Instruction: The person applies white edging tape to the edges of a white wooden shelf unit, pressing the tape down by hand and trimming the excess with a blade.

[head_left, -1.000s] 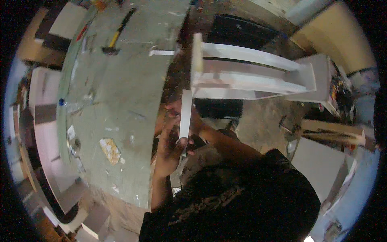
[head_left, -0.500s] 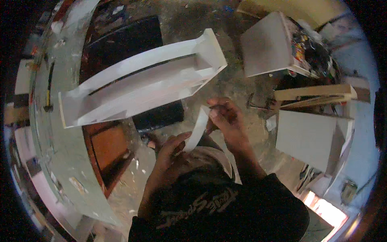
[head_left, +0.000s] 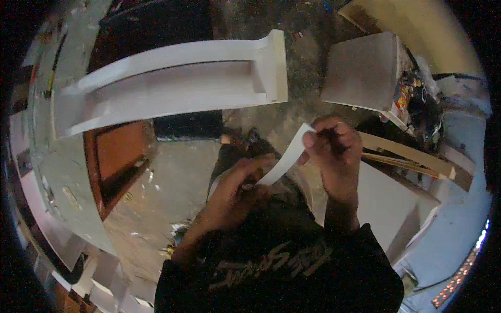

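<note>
Between my two hands runs a narrow white strip (head_left: 286, 157), slightly curved and tilted, its upper end to the right. My right hand (head_left: 335, 151) pinches that upper end between thumb and fingers. Around the lower end, my left hand (head_left: 239, 183) is closed, and its fingers cover that part of the strip. Ahead of my hands and apart from them is a long white open wooden unit (head_left: 172, 110) with a curved edge and a squared end piece on the right.
A worktop (head_left: 73, 172) runs along the left, beside an orange-brown wooden panel (head_left: 122, 151). At the right are a pale box (head_left: 360, 70) with clutter behind it, wooden boards (head_left: 407, 154) and a large white panel (head_left: 383, 201). A dark flat piece (head_left: 188, 125) lies under the white unit.
My view has turned, so the white unit appears further left. Both hands and the strip now appear further right in the picture. The hold on the strip looks unchanged.
</note>
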`<action>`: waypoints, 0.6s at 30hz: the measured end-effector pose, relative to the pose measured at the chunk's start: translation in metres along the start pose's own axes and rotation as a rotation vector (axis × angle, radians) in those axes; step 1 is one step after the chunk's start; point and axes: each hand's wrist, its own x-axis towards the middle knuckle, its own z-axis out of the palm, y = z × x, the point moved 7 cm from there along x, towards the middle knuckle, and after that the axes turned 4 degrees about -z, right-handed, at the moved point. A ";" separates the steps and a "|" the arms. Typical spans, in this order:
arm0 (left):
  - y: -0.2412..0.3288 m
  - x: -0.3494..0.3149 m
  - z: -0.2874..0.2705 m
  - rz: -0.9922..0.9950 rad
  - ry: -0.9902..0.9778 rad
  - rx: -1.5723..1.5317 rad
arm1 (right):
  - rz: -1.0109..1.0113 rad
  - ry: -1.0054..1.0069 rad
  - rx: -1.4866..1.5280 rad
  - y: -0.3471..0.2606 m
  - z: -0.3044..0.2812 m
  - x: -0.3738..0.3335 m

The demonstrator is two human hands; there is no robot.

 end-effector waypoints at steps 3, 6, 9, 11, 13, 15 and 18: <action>0.004 0.019 0.009 -0.084 0.077 -0.185 | 0.006 0.011 0.077 -0.012 -0.012 0.024; 0.027 0.043 0.014 0.058 0.130 -0.035 | 0.048 -0.116 -0.066 -0.022 -0.027 0.054; 0.032 0.054 0.019 0.063 0.187 -0.074 | 0.140 -0.195 -0.189 -0.014 -0.045 0.077; 0.030 0.060 0.022 -0.031 0.232 -0.078 | 0.021 -0.377 -0.294 -0.004 -0.063 0.103; 0.026 0.067 0.033 -0.152 0.294 -0.105 | 0.202 -0.498 -0.289 -0.002 -0.060 0.123; 0.022 0.074 0.050 -0.251 0.332 -0.211 | 0.167 -0.621 -0.290 -0.002 -0.060 0.140; 0.011 0.067 0.071 -0.254 0.634 -0.497 | 0.239 -0.819 -0.246 -0.002 -0.053 0.159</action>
